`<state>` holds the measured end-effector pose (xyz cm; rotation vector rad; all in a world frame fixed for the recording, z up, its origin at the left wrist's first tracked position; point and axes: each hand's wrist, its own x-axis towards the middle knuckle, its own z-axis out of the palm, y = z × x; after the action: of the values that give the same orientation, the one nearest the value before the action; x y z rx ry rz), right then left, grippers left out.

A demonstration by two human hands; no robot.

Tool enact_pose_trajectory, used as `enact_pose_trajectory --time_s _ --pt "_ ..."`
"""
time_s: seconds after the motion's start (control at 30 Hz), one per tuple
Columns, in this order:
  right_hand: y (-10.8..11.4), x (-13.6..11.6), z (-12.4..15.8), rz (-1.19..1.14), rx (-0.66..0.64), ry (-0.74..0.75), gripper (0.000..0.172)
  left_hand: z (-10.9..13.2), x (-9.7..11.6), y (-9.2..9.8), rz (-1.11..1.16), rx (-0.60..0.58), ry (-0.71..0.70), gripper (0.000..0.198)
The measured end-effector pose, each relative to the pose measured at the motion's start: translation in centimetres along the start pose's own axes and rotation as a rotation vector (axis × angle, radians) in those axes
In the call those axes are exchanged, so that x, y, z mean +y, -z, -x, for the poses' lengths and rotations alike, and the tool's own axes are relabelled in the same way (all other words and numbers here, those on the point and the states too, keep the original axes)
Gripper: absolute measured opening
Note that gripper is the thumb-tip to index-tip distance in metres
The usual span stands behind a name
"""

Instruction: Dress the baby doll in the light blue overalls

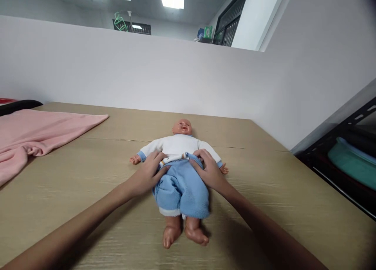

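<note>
A baby doll (182, 129) lies on its back in the middle of the wooden table (279, 191), head away from me and bare feet toward me. It wears a white top (178, 144) and fluffy blue trousers (182, 191). My left hand (148, 172) grips the trousers' waistband at the doll's left-hand side in view, fingers curled over the edge. My right hand (207, 168) pinches the waistband on the other side. Both hands sit at the doll's waist, where a striped strip of cloth shows between them.
A pink blanket (32, 135) lies spread and bunched on the table's far left. A white partition wall (147, 74) runs behind the table. To the right stands a dark metal shelf (337, 152) holding a teal basin (352, 160).
</note>
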<state>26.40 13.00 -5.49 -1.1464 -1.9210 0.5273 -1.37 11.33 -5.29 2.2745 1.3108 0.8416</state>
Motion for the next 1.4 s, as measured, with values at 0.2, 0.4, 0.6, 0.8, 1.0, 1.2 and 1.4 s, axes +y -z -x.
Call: enact_pose_trajectory --time_s 0.2,0.4,0.6,0.8,1.0,1.2,1.4 --pt "-1.0 1.1 -3.1 -0.105 0.032 -0.194 0.028 -3.8 -1.6 -0.9 0.407 -0.023 0.235 0.042" --pt "0.6 2.8 -1.1 -0.084 -0.092 -0.195 0.029 -2.8 -2.6 -0.1 0.54 -0.187 0.228 0.046" --pt "0.6 2.4 0.8 -0.144 0.059 -0.225 0.029 -2.1 -1.3 -0.3 0.34 -0.081 0.179 0.036" --pt "-0.6 4.5 -2.1 -0.361 0.053 -0.449 0.04 -4.9 -1.1 -1.4 0.578 -0.076 0.335 0.044" --pt "1.3 5.2 0.0 -0.398 -0.141 -0.472 0.032 -2.6 -3.0 -0.5 0.293 -0.065 0.272 0.031" --pt "0.7 4.6 2.1 -0.801 -0.046 -0.805 0.042 -1.8 -2.7 -0.3 0.586 -0.06 0.539 0.031" --pt "0.0 5.2 1.2 -0.884 -0.109 -0.869 0.066 -2.8 -1.6 -1.5 1.198 -0.012 0.856 0.037"
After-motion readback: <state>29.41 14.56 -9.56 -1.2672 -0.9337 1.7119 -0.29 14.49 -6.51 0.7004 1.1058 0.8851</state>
